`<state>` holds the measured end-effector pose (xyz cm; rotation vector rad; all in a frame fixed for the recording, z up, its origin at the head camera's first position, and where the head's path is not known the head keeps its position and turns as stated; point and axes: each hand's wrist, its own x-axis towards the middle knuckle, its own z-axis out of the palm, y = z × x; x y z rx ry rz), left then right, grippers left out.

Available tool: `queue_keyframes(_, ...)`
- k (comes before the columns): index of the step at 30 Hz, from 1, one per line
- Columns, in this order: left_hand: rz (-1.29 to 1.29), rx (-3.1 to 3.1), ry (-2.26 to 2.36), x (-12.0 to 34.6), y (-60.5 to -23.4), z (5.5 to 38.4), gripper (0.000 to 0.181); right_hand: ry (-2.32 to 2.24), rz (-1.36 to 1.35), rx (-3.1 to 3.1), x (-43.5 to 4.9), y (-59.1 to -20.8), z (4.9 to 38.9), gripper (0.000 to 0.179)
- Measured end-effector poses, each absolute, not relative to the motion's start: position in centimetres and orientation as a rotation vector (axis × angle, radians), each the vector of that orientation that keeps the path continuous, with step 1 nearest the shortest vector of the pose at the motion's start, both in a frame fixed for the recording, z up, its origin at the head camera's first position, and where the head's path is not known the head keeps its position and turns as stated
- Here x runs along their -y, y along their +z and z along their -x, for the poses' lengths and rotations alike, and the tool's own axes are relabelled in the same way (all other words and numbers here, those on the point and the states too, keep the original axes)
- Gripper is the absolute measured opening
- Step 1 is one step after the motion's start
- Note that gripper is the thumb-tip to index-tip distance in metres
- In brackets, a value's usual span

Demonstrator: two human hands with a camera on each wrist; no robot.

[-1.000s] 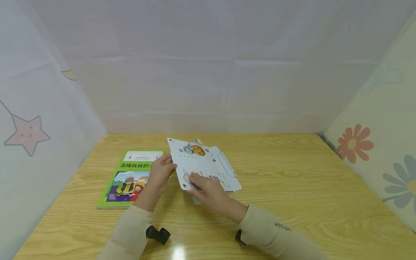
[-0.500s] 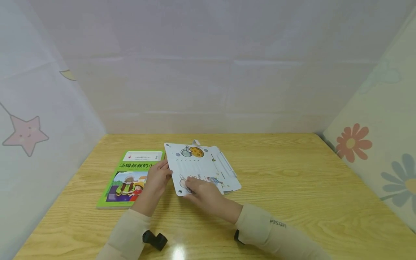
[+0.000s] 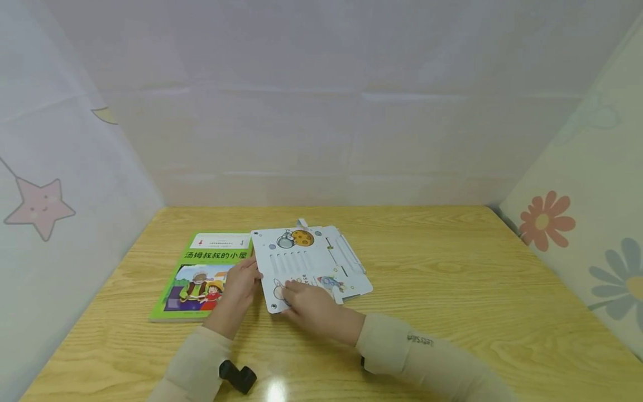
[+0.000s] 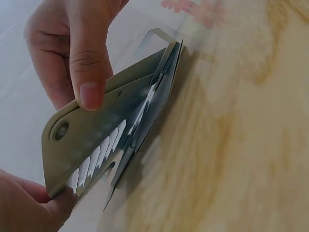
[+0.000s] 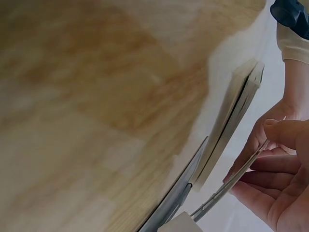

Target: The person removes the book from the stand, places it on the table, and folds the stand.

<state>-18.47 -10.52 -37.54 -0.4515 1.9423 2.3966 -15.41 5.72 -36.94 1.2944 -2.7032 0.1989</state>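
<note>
A white folding book stand (image 3: 288, 262) printed with an astronaut and planets lies at mid-table, its slotted panel lifted at an angle over a second panel in the left wrist view. My left hand (image 3: 241, 285) pinches the panel's left edge. My right hand (image 3: 311, 307) grips the near edge, close to the riveted corner; its thumb presses the panel's underside (image 4: 79, 125) in the left wrist view. Both hands appear around the thin edge of the stand (image 5: 227, 186) in the right wrist view. My right palm hides part of the print.
A green picture book (image 3: 171, 296) lies just left of the stand, partly behind my left hand. The wooden table (image 3: 452, 290) stretches out to the right. Pale fabric walls (image 3: 321, 139) with printed flowers and a star surround it on three sides.
Both hands have drawn the lifted panel of the book stand slightly left and toward me, tipping it lower. Its printed face shows more fully. The green book has stayed put.
</note>
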Motion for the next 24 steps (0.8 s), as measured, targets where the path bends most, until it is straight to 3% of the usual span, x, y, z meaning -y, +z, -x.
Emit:
queue_keyframes(8, 0.635, -1.966, 2.347, 10.3, -38.3, 18.6, 0.057, 0.096, -1.349, 2.695, -5.3, -37.1, 15.5, 0.029)
queue_keyframes(24, 0.754, -1.965, 2.342, 10.2, -39.7, 18.8, 0.062, 0.158, -1.354, 2.849, -5.2, -37.6, 16.0, 0.033)
